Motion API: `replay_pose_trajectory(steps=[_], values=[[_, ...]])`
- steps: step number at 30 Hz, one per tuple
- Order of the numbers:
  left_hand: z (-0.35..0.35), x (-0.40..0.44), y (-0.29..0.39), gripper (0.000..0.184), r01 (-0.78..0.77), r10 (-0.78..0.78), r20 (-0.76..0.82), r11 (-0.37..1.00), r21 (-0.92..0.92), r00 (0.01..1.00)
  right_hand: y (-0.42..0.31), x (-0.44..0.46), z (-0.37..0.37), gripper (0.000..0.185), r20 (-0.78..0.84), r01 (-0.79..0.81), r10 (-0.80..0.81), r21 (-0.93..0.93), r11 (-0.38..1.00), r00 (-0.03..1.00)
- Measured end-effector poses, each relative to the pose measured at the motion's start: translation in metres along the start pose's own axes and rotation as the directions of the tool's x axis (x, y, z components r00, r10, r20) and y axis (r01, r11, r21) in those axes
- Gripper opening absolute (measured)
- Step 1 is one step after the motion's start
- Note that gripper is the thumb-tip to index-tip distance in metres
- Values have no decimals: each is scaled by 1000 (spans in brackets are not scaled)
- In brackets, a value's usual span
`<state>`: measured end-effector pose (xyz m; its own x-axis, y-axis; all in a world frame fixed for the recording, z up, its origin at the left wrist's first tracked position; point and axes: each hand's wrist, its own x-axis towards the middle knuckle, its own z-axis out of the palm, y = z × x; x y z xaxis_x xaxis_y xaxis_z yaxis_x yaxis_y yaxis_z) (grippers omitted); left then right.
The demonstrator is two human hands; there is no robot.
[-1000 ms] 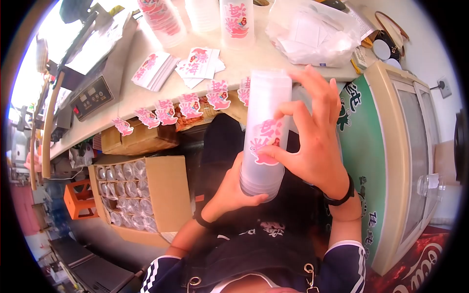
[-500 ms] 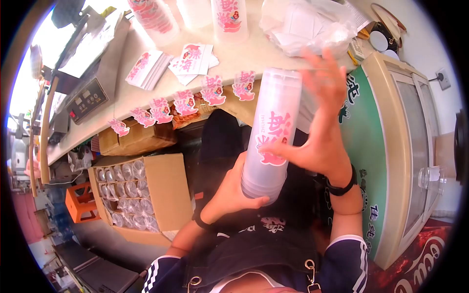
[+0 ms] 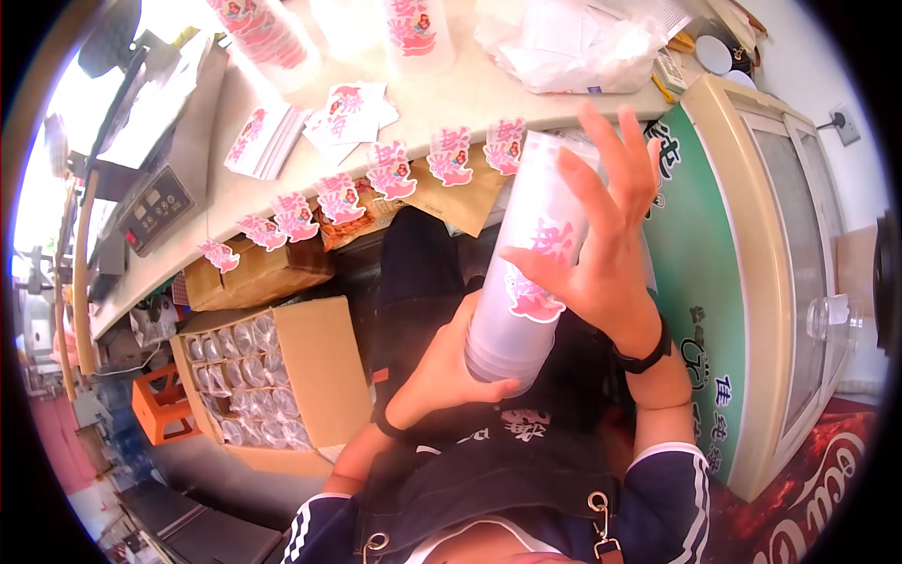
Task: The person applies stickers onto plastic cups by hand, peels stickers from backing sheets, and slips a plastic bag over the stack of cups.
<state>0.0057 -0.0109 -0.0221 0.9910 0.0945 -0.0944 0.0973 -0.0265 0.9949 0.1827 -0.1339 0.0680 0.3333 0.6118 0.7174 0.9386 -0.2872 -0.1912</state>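
1. The left hand [image 3: 440, 368] is clamping round the lower end of a smooth, frosted plastic cup stack [image 3: 509, 331], which is tilting near the table [image 3: 437, 105].
2. The right hand [image 3: 606, 249] is spreading its fingers apart, its thumb lying by the stack's pink sticker [image 3: 534, 305].
3. Cut-out stickers [image 3: 391, 171] are lining the table's edge.
4. A cardboard box [image 3: 329, 376] is holding clear-wrapped round items [image 3: 252, 368]; a crinkled plastic bag [image 3: 615, 68] is holding white sheets [image 3: 562, 26].

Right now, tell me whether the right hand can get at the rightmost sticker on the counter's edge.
Probably yes: that sticker hangs uncovered, but the cup stack, held by the left hand, stands between, so the right hand would likely have to go around it.
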Motion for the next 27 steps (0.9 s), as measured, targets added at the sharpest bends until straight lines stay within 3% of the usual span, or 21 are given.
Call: replay_pose_trajectory(steps=[5, 9, 12, 14, 15, 16, 18, 19, 20, 22, 24, 27], values=[[6, -5, 2, 98, 48, -34, 104, 990, -134, 994, -1, -19, -4, 99, 39, -57, 54, 98, 993, 998], [8, -5, 5, 97, 45, -30, 105, 989, -141, 994, -13, -24, -15, 100, 48, -84, 80, 104, 991, 996], [4, -3, 4, 97, 5, 6, 39, 964, -266, 999, -19, -26, -12, 104, 122, -117, 104, 101, 988, 987], [2, -4, 3, 98, 1, 12, 47, 963, -269, 999, -14, -30, -5, 98, 51, -180, 173, 325, 928, 984], [1, -5, 2, 97, -29, 33, 18, 979, -201, 999, -12, -28, -8, 117, 153, -194, 151, 320, 927, 977], [0, -6, 4, 97, -36, 40, 14, 980, -198, 999, -14, -27, -6, 117, 148, -186, 145, 321, 929, 978], [-1, -5, 8, 99, -21, 21, -46, 1000, 6, 999, -20, -27, 0, 123, 206, -338, 268, 530, 778, 941], [-1, -5, 9, 99, -30, 30, -49, 1000, 4, 998, -27, -25, 10, 128, 182, -346, 306, 675, 652, 934], [0, -4, 9, 102, -4, 8, -59, 998, 69, 998, -30, -24, 17, 128, 180, -339, 299, 672, 659, 937], [1, -3, 8, 105, 12, -2, -74, 991, 132, 997, -35, -22, 28, 128, 216, -440, 436, 734, 517, 874], [4, -2, 1, 113, -80, 98, -148, 989, 121, 984, -34, -12, 37, 127, 177, -392, 413, 756, 524, 894], [3, 4, -5, 115, -151, 159, -189, 987, 58, 969, -33, 10, 34, 125, 277, -414, 345, 799, 435, 897]])
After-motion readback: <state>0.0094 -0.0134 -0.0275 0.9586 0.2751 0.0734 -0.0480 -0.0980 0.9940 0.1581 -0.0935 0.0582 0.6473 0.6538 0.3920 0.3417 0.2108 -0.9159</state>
